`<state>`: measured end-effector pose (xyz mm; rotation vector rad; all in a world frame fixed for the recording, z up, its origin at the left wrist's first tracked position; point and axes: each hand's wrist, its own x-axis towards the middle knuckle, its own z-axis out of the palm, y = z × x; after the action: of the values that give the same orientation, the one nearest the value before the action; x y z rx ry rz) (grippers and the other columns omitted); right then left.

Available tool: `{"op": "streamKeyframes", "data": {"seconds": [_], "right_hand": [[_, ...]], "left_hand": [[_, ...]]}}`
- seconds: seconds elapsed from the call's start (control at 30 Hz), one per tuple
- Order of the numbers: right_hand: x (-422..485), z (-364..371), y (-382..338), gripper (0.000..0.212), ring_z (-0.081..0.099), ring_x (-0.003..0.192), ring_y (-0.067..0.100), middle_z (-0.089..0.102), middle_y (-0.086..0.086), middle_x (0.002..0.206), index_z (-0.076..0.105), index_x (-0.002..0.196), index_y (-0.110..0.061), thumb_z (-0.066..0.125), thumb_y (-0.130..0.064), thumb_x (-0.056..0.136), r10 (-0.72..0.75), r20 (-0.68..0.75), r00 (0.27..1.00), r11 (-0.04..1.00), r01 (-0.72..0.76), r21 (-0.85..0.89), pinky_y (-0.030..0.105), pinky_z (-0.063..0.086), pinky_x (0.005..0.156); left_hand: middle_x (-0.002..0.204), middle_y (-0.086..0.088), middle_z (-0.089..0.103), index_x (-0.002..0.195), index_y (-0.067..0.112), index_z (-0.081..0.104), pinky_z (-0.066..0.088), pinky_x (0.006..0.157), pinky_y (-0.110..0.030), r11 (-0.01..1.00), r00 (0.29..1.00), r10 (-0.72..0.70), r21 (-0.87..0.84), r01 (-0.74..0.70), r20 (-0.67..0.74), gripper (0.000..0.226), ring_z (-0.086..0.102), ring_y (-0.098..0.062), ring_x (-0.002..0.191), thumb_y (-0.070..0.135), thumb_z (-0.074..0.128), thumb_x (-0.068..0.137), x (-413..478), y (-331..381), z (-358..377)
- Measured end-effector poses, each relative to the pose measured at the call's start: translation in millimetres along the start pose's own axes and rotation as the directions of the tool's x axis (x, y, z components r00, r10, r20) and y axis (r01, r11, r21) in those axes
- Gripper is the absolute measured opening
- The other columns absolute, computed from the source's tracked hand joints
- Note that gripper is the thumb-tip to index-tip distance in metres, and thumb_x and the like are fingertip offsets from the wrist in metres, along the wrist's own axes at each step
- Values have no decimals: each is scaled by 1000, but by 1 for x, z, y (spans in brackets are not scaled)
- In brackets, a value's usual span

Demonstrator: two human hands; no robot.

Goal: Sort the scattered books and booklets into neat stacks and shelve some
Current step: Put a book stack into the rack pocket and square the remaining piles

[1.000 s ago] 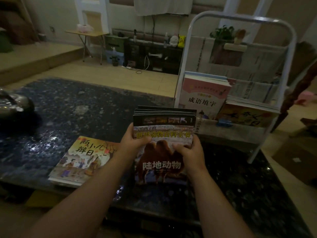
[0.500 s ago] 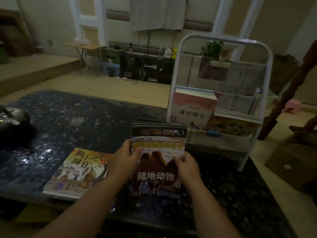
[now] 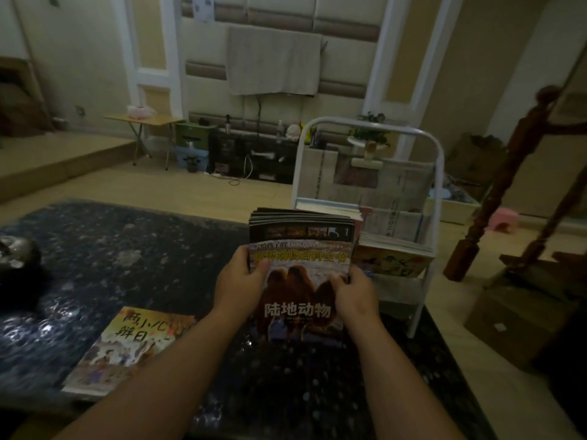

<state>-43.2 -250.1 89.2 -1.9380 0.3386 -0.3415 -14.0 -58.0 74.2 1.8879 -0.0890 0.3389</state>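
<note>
Both hands, left hand (image 3: 243, 281) and right hand (image 3: 355, 293), grip the camel booklets (image 3: 300, 265) upright. Next, I think, lift them into the white rack (image 3: 435, 192) at two o'clock.

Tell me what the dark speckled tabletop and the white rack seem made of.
The dark speckled tabletop looks like polished stone, perhaps granite: glossy glints, mottled flecks. The white round-cornered rack looks like painted metal tubing: thin, smoothly bent frame.
</note>
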Motion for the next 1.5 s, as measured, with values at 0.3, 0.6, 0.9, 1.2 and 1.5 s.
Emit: {"op": "streamKeyframes", "data": {"seconds": [0.3,0.6,0.9,1.2,1.5], "right_hand": [[30,-71,-91,9,54,95,17,59,-3,100,60,105,-21,53,-22,99,-212,-141,967,977,214,-3,30,42,82],[86,-115,-162,20,52,95,22,58,5,106,58,117,-8,48,-17,102,-286,-262,922,949,310,53,26,33,74],[149,-99,-167,16,58,97,24,63,5,105,60,111,-11,50,-7,99,-342,-264,902,915,384,126,28,42,76],[200,-66,-129,23,57,101,18,62,0,106,55,110,-23,49,-3,99,-304,-235,923,915,352,200,30,45,85],[214,-43,-87,24,55,103,18,60,-1,106,59,121,-14,49,-9,100,-134,-116,984,980,150,135,31,43,87]], "left_hand": [[95,12,63,104,32,54,49,74,-34,980,979,167,-92,-178,-113,8,61,-11,90,31,55,96,45,119,15],[107,5,64,112,30,54,50,83,-40,950,950,278,-105,-294,-140,17,59,-17,98,36,53,96,113,205,38],[111,4,62,114,38,49,50,84,-44,964,952,249,-53,-262,-179,18,58,-22,100,35,52,97,169,209,57],[150,3,33,131,25,52,23,111,-47,930,911,317,276,-243,-265,43,21,-22,140,33,62,90,195,168,81],[158,4,13,117,27,53,18,114,-51,919,954,252,349,-184,-161,31,8,-24,145,33,62,89,202,123,88]]}}
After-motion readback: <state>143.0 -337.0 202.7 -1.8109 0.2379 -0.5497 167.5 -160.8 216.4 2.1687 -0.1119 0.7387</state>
